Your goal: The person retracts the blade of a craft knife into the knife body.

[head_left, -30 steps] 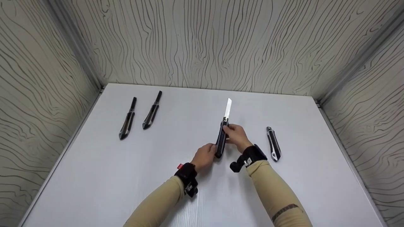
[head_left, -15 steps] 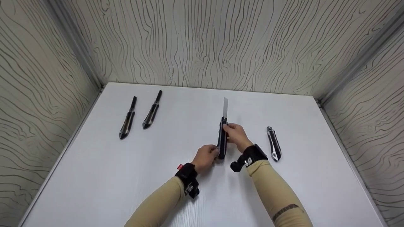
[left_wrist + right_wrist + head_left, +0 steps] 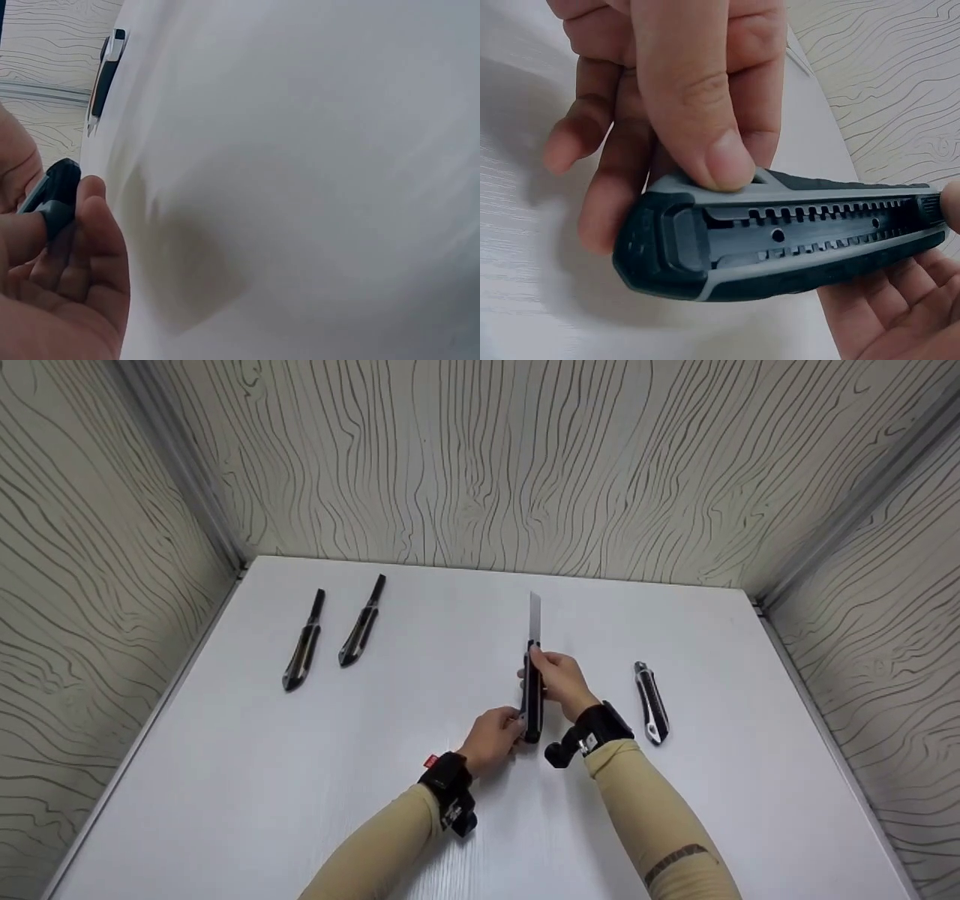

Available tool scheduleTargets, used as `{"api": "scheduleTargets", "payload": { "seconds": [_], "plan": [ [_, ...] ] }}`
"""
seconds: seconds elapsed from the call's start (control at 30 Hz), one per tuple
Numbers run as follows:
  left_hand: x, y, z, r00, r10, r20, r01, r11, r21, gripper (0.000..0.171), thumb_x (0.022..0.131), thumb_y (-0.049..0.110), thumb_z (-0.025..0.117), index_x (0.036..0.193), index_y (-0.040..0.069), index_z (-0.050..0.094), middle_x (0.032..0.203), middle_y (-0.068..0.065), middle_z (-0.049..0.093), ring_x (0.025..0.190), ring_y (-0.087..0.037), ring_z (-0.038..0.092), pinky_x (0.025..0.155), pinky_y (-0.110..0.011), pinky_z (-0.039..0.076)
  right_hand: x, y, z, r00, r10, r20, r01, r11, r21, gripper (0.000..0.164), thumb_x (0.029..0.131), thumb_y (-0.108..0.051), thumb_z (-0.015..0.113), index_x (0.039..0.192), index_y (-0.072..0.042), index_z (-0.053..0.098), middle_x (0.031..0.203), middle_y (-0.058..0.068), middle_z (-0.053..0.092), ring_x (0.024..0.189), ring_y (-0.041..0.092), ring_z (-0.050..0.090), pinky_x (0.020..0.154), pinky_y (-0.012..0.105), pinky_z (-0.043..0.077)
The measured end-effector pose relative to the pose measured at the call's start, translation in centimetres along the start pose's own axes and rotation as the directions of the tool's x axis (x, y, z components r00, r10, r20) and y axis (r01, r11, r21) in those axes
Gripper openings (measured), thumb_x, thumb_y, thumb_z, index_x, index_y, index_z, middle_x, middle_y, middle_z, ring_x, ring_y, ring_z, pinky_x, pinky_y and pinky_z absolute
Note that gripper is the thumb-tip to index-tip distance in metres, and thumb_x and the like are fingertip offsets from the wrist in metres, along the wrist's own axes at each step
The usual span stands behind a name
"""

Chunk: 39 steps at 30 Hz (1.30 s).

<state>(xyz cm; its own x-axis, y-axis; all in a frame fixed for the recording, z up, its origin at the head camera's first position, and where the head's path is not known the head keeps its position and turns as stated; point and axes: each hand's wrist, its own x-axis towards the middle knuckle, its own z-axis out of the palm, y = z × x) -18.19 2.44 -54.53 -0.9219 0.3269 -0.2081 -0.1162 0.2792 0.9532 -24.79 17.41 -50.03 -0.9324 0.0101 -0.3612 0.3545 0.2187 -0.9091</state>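
A snap-off utility knife (image 3: 532,709) with a dark handle is held just over the table, its long blade (image 3: 535,616) out and pointing to the far side. My left hand (image 3: 491,740) pinches the tail end of the handle between thumb and fingers. Higher up, my right hand (image 3: 564,684) grips the handle near the blade, thumb on its upper face. In the right wrist view the handle (image 3: 802,240) shows its toothed slot, and the right thumb touches the black slider (image 3: 928,208). The left wrist view catches only the tail end (image 3: 64,187), with the left fingers around it.
Two more utility knives, one at the far left (image 3: 302,658) and one beside it (image 3: 360,636), lie with dark blades out. Another utility knife (image 3: 651,705), no blade showing, lies right of my right hand. Wood-patterned walls (image 3: 480,465) enclose the white table (image 3: 225,795).
The knife has turned slightly, its blade tip swinging left and its tail end right. My right thumb has moved up the handle toward the blade. My left hand has shifted slightly right.
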Motion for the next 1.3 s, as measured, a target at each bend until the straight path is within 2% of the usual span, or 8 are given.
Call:
{"api": "scheduleTargets", "payload": {
  "seconds": [0.33, 0.57, 0.73, 1.03, 1.3],
  "plan": [
    [-0.08, -0.01, 0.39, 1.0, -0.012, 0.008, 0.012, 0.998, -0.06, 0.022, 0.1, 0.013, 0.05, 0.111, 0.001, 0.066, 0.086, -0.007, 0.068, 0.07, -0.015, 0.059, 0.062, -0.026, 0.052, 0.0, 0.07, 0.03, 1.0, -0.005, -0.011, 0.005, 1.0, 0.021, 0.047, 0.101, -0.042, 0.049, 0.123, -0.003, 0.062, 0.105, 0.011, 0.071, 0.086, 0.017, 0.07, 0.074, 0.028, 0.056],
    [-0.12, 0.18, 0.35, 1.0, -0.016, -0.003, 0.016, 0.999, -0.032, 0.021, 0.1, 0.013, 0.051, 0.107, 0.002, 0.067, 0.084, -0.008, 0.068, 0.07, -0.016, 0.06, 0.062, -0.027, 0.053, -0.11, 0.03, 0.06, 1.0, -0.011, -0.015, 0.011, 0.999, 0.042, 0.049, 0.099, -0.044, 0.051, 0.121, -0.002, 0.062, 0.104, 0.012, 0.071, 0.085, 0.017, 0.071, 0.074, 0.029, 0.057],
    [-0.13, 0.16, 0.35, 1.0, -0.022, -0.001, 0.022, 0.999, -0.029, 0.022, 0.099, 0.013, 0.052, 0.111, 0.001, 0.067, 0.084, -0.008, 0.069, 0.07, -0.015, 0.061, 0.062, -0.028, 0.054, -0.12, 0.03, 0.13, 1.0, -0.008, -0.021, 0.009, 0.999, 0.038, 0.049, 0.099, -0.045, 0.052, 0.12, -0.002, 0.063, 0.104, 0.012, 0.072, 0.085, 0.016, 0.07, 0.074, 0.028, 0.057],
    [0.02, -0.07, 0.48, 1.0, -0.018, 0.001, 0.018, 1.0, -0.021, 0.02, 0.099, 0.013, 0.052, 0.107, 0.001, 0.067, 0.082, -0.006, 0.068, 0.07, -0.015, 0.061, 0.059, -0.022, 0.05, -0.09, 0.18, 0.24, 0.999, -0.005, -0.045, 0.005, 1.0, -0.005, 0.046, 0.1, -0.044, 0.051, 0.121, -0.005, 0.064, 0.103, 0.008, 0.071, 0.087, 0.014, 0.068, 0.074, 0.026, 0.054],
    [0.07, -0.19, 0.37, 1.0, -0.014, -0.004, 0.014, 1.0, -0.02, 0.02, 0.099, 0.013, 0.053, 0.106, 0.001, 0.067, 0.079, -0.005, 0.065, 0.065, -0.014, 0.057, 0.057, -0.021, 0.047, -0.04, 0.26, 0.42, 0.999, -0.011, -0.046, 0.011, 1.0, 0.0, 0.045, 0.1, -0.04, 0.051, 0.121, -0.002, 0.063, 0.099, 0.005, 0.071, 0.086, 0.014, 0.067, 0.073, 0.024, 0.052]
  ]
}}
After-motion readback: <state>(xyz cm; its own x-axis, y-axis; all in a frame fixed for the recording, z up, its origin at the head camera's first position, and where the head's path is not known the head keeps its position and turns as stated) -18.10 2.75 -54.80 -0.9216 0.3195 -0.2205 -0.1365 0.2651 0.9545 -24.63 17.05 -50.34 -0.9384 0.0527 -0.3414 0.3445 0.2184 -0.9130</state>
